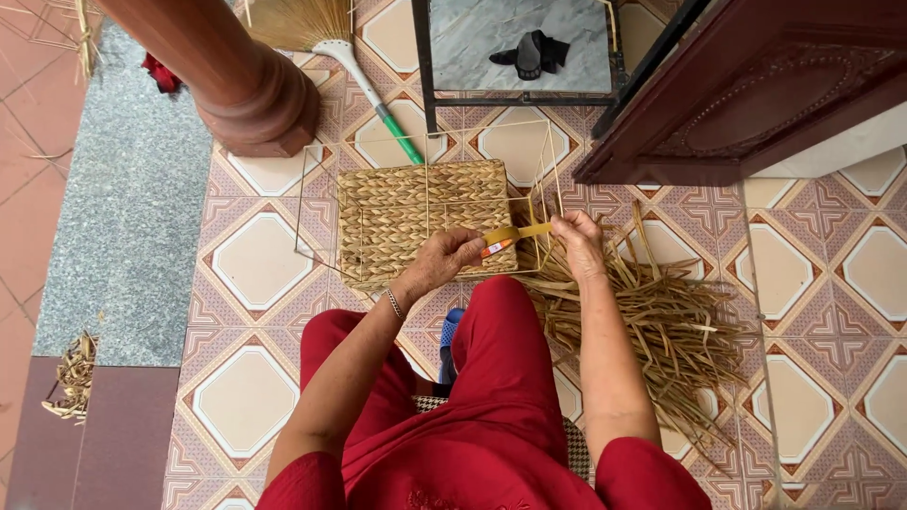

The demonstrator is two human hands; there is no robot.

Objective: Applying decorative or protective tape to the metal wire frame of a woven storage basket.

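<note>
A woven straw basket (406, 212) sits inside a thin wire frame (302, 203) on the tiled floor in front of me. My left hand (446, 258) grips an orange-handled tool together with one end of a flat yellowish straw strip (520, 231), just over the basket's near right corner. My right hand (578, 241) pinches the strip's other end next to the frame's right side. The strip stretches between both hands. My knees in red trousers (491, 349) are below them.
A heap of dried straw strands (661, 321) lies on the floor to my right. A broom (364, 80) leans behind the basket beside a round red-brown pillar base (255, 104). A dark wooden door (756, 85) and a metal-framed stand (515, 57) are at the back.
</note>
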